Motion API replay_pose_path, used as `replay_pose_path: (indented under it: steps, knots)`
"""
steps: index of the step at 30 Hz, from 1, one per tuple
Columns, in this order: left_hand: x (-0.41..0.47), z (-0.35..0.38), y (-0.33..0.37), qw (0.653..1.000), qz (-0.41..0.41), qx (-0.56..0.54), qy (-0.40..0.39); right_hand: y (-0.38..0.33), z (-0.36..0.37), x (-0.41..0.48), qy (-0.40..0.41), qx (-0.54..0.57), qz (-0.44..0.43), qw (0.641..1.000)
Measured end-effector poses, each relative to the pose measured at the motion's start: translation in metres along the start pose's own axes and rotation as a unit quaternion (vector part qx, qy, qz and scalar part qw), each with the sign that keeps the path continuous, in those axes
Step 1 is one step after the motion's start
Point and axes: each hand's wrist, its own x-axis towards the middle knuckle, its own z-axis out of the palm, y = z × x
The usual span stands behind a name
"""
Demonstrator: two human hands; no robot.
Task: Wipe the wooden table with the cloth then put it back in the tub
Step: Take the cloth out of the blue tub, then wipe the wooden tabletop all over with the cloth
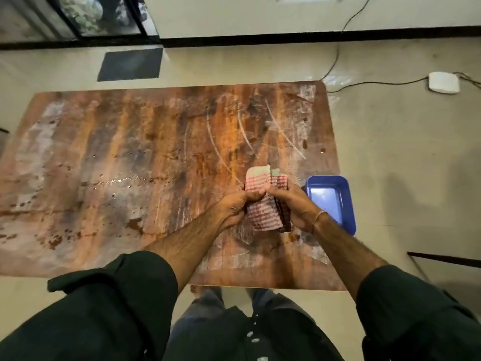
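Observation:
A red-and-white checked cloth (263,201) is folded into a bundle above the right part of the worn wooden table (130,165). My left hand (234,207) grips its left side with curled fingers. My right hand (294,204) grips its right side, thumb over the top. A blue plastic tub (348,204) sits at the table's right edge, just right of my right hand, with a pale reflection in its bottom. Wet streaks and droplets show on the tabletop.
The table stands on a pale tiled floor. A dark mat (130,64) lies beyond its far edge. A white box (443,82) with cables lies on the floor at the far right. My legs are below the near edge.

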Motion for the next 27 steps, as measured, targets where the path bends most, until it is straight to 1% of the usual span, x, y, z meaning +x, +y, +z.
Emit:
replay_pose_path:
  steps: [2, 4, 5, 7, 9, 11, 14, 15, 16, 17, 19, 20, 21, 22, 23, 24, 25, 26, 27]
  knots:
    - [-0.009, -0.020, -0.002, 1.000, 0.001, 0.018, 0.026, 0.009, 0.020, 0.007, 0.024, -0.119, -0.039, 0.992]
    - [-0.019, -0.039, -0.004, 0.991, 0.011, 0.108, 0.082, 0.019, 0.038, 0.010, 0.042, -0.246, -0.061, 0.967]
    - [-0.022, -0.052, -0.006, 0.982, 0.019, 0.151, 0.114, 0.023, 0.049, 0.008, 0.059, -0.327, -0.081, 0.940]
    - [-0.024, -0.082, -0.013, 0.958, 0.048, 0.222, 0.177, 0.036, 0.064, 0.006, 0.103, -0.482, -0.135, 0.860]
    - [-0.028, -0.115, -0.021, 0.919, 0.072, 0.320, 0.217, 0.056, 0.073, 0.003, 0.112, -0.592, -0.159, 0.782]
    - [-0.038, -0.149, -0.031, 0.891, 0.084, 0.380, 0.235, 0.080, 0.080, -0.001, 0.132, -0.651, -0.132, 0.736]
    - [-0.058, -0.203, -0.046, 0.862, 0.122, 0.398, 0.289, 0.111, 0.095, -0.013, 0.157, -0.713, -0.062, 0.681]
    - [-0.066, -0.222, -0.050, 0.854, 0.128, 0.396, 0.314, 0.121, 0.101, -0.016, 0.153, -0.722, -0.046, 0.673]
    - [-0.073, -0.239, -0.055, 0.846, 0.130, 0.392, 0.338, 0.128, 0.109, -0.018, 0.152, -0.718, -0.041, 0.678]
    - [-0.080, -0.256, -0.059, 0.839, 0.131, 0.384, 0.361, 0.136, 0.115, -0.018, 0.152, -0.704, -0.038, 0.693]
    - [-0.093, -0.285, -0.063, 0.821, 0.139, 0.372, 0.411, 0.147, 0.124, -0.016, 0.160, -0.655, -0.032, 0.738]
    - [-0.097, -0.297, -0.062, 0.799, 0.142, 0.383, 0.441, 0.147, 0.123, -0.013, 0.163, -0.632, -0.024, 0.757]
    - [-0.103, -0.316, -0.063, 0.773, 0.132, 0.402, 0.473, 0.150, 0.130, -0.010, 0.158, -0.620, -0.013, 0.769]
    - [-0.108, -0.334, -0.064, 0.746, 0.110, 0.419, 0.505, 0.152, 0.134, -0.008, 0.156, -0.614, -0.006, 0.773]
    - [-0.109, -0.343, -0.063, 0.728, 0.087, 0.421, 0.534, 0.145, 0.130, -0.010, 0.161, -0.614, -0.007, 0.773]
    - [-0.113, -0.352, -0.060, 0.716, 0.063, 0.407, 0.564, 0.140, 0.127, -0.012, 0.170, -0.630, -0.019, 0.758]
    - [-0.116, -0.367, -0.059, 0.702, 0.041, 0.382, 0.600, 0.138, 0.128, -0.013, 0.177, -0.663, -0.044, 0.726]
    - [-0.117, -0.381, -0.055, 0.682, 0.021, 0.347, 0.644, 0.140, 0.128, -0.012, 0.171, -0.703, -0.079, 0.686]
    - [-0.113, -0.399, -0.052, 0.656, -0.003, 0.300, 0.693, 0.142, 0.124, -0.010, 0.151, -0.733, -0.111, 0.654]
